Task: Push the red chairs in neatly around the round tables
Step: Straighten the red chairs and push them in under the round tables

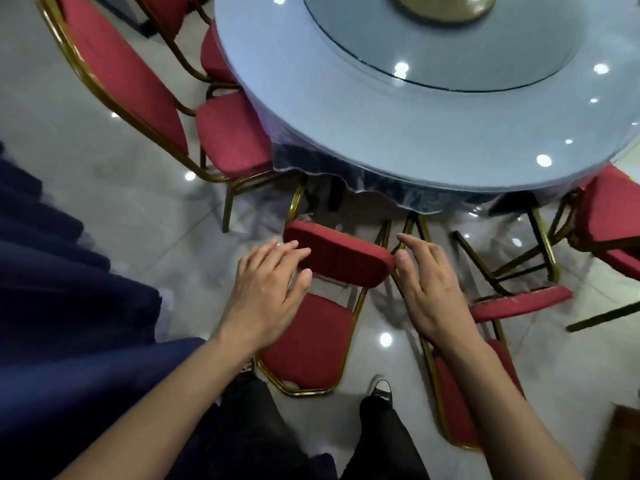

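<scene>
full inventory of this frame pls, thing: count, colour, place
round table: 1, pale blue cover, top centre-right
glass turntable: 1, clear, on the table, gold base at its centre
red chairs: 5 at least partly visible, gold frames, ringing the table's near edge; one between the hands, others at left, upper left, right, far right
cloth: 1, navy, left edge
floor: glossy grey tile
shoe: 1, dark, bottom centre
left hand: touching chair back's left end
right hand: at chair back's right end

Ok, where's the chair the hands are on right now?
Low in the middle of the head view, the chair stands at the round table's near edge, its backrest top between the left hand and right hand.
</scene>
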The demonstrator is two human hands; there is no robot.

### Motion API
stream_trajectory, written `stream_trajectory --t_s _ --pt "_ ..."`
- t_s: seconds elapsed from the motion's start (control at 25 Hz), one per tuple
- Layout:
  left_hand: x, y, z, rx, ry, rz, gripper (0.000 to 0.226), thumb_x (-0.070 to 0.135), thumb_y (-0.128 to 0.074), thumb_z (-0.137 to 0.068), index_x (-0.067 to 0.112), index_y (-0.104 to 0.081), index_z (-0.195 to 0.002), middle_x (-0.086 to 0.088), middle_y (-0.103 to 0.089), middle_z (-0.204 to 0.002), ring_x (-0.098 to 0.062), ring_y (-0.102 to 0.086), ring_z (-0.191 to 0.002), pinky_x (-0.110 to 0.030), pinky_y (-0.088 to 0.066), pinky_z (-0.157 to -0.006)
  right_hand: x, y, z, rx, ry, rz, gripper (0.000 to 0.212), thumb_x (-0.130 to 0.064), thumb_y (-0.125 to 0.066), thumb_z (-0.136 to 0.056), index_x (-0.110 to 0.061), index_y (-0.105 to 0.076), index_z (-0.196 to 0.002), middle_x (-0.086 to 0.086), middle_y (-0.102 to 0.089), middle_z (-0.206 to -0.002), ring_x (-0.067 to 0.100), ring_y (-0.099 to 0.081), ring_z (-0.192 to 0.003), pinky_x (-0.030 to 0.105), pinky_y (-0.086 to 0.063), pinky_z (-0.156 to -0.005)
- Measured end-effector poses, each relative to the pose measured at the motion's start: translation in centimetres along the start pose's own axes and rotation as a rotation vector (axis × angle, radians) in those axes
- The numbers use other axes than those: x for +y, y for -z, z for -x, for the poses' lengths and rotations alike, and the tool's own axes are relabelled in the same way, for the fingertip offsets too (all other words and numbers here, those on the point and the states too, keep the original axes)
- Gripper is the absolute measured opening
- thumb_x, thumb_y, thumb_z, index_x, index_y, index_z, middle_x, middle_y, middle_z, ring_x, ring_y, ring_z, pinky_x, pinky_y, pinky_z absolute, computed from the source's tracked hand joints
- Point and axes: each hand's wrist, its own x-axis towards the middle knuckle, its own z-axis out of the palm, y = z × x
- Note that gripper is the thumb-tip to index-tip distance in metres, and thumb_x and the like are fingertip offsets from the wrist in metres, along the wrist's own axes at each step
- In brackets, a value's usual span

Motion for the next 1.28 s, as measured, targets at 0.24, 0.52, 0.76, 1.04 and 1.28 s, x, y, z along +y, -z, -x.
stream_trajectory --t_s 0.24,0.52,0.76,1.04,1.28 --pt "-0.2 -11.4 3.3 0.030 0.121 0.003 0.054 0.049 -0.026 -0.103 0.026 -0.046 -0.148 0.001 -0.044 -0.155 -0.024 -0.035 -0.145 -0.043 -0.021 -0.118 10.2 -3.9 -1.4 -0.027 0.114 0.071 0.048 -0.042 -0.038 -0.109 -0.021 -0.041 -0.152 0.008 -0.046 -0.141 0.023 -0.045 -0.131 0.046 -0.039 -0.111" --pt "-9.3 -28.4 5.1 -0.046 0.195 -0.003 0.055 0.046 -0.026 -0.103 0.026 -0.041 -0.152 0.002 -0.038 -0.159 -0.022 -0.028 -0.149 -0.045 -0.020 -0.121 21.1 -21.3 2.0 -0.137 0.040 0.060 0.050 -0.037 -0.040 -0.107 -0.017 -0.041 -0.153 0.011 -0.045 -0.146 0.026 -0.044 -0.135 0.046 -0.037 -0.113" --pt "-21.2 -46.1 7.1 -0.185 0.208 -0.092 0.056 0.046 -0.028 -0.100 0.027 -0.041 -0.151 0.002 -0.039 -0.158 -0.023 -0.031 -0.146 -0.045 -0.025 -0.117 32.9 -41.6 5.0 -0.299 -0.067 0.102 0.051 -0.037 -0.040 -0.106 -0.019 -0.039 -0.153 0.008 -0.044 -0.148 0.026 -0.043 -0.135 0.043 -0.036 -0.116" --pt "-33.4 -62.5 7.4 -0.327 0.182 -0.270 0.062 0.048 -0.023 -0.102 0.030 -0.015 -0.161 0.009 -0.008 -0.169 -0.025 -0.015 -0.154 -0.051 -0.023 -0.119 45.6 -59.4 7.2 -0.380 -0.238 0.247 0.065 -0.042 -0.042 -0.104 -0.024 -0.018 -0.162 0.013 -0.022 -0.166 0.034 -0.027 -0.150 0.051 -0.022 -0.124" --pt "-41.2 -69.2 7.1 -0.434 0.217 -0.398 0.064 0.052 -0.036 -0.100 0.040 -0.015 -0.159 -0.001 0.008 -0.169 -0.045 -0.014 -0.150 -0.062 -0.028 -0.113 49.2 -66.2 8.7 -0.400 -0.403 0.320 0.074 -0.067 -0.034 -0.100 -0.053 0.013 -0.156 0.024 -0.039 -0.139 0.047 -0.052 -0.121 0.058 -0.041 -0.107"
